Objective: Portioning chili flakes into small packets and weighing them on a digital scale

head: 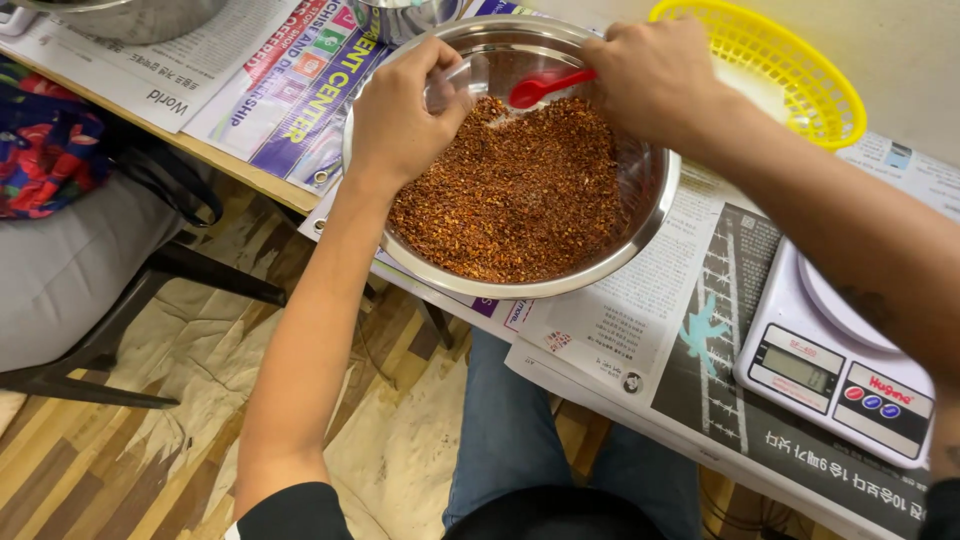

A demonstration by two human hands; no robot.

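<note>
A large steel bowl full of red-brown chilli flakes rests on newspaper at the table's edge. My left hand is over the bowl's left side, fingers closed around a small clear plastic bag held just above the flakes. My right hand reaches in from the bowl's far right rim and grips a red plastic spoon, whose bowl points toward the bag's mouth.
A white digital kitchen scale sits to the right on newspaper. A yellow plastic basket stands behind the bowl. Two other steel bowls are at the top. A grey chair with a colourful bag stands left.
</note>
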